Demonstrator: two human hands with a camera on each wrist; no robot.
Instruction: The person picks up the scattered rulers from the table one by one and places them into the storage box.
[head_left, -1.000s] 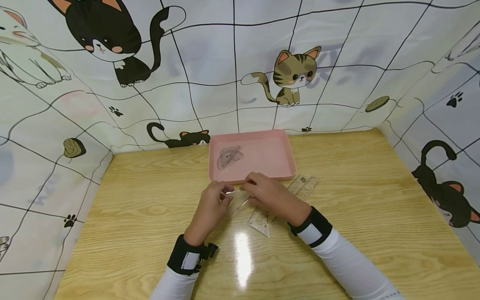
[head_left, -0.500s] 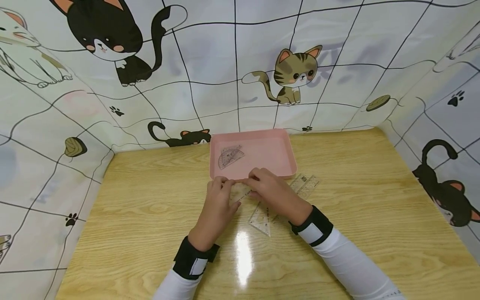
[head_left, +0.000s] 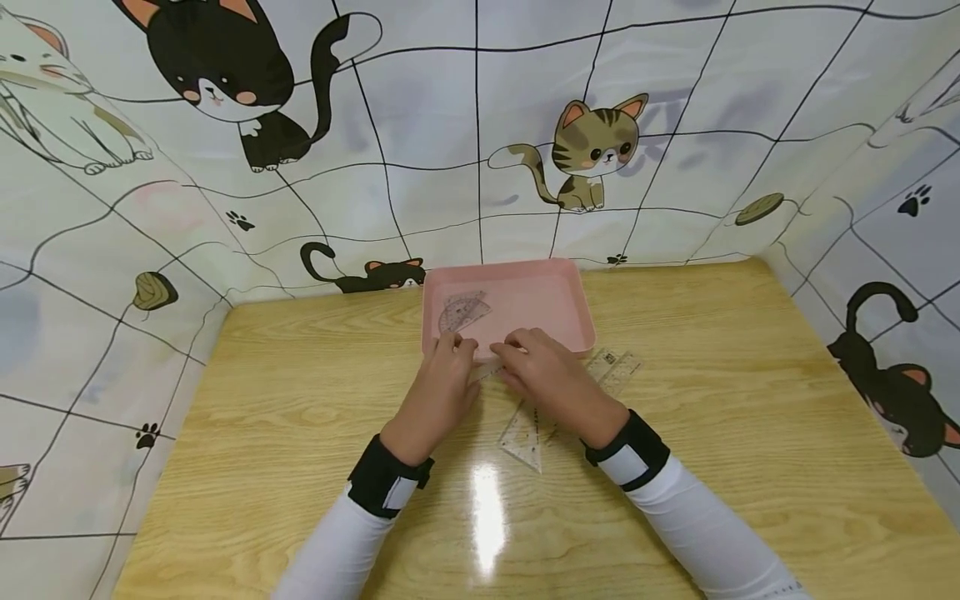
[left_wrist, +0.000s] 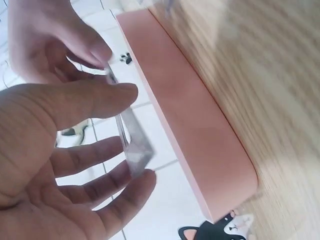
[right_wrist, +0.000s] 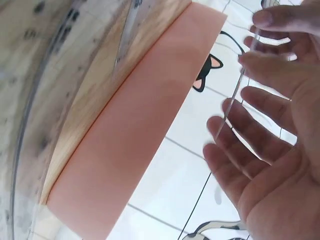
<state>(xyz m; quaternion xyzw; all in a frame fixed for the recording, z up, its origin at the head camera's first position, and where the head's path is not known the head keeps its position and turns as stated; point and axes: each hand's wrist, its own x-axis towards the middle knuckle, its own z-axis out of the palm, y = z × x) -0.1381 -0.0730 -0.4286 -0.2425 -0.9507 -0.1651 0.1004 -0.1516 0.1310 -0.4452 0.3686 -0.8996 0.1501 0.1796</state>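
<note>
Clear plastic piece (left_wrist: 137,145): I see it raised off the table (head_left: 300,425), between the two hands, at the near side of the pink tray (head_left: 536,308); its whole outline I cannot tell
Left hand (head_left: 444,379): thumb on one face, bent fingers on the other, so it pinches this piece with only a small gap between
Right hand (head_left: 553,385): it also pinches the piece by thumb and fingertips, the other fingers loosely bent and spread
Pink tray: it stands on the table before the backdrop (head_left: 420,100), which is printed with cats; in its left part I find a clear protractor (head_left: 463,313)
Right of the tray's near side: clear ruler-like strips (head_left: 617,371) lie on the wood, partly hidden by the right hand
Below the right hand: a clear set square (head_left: 522,440) lies flat on the table
</note>
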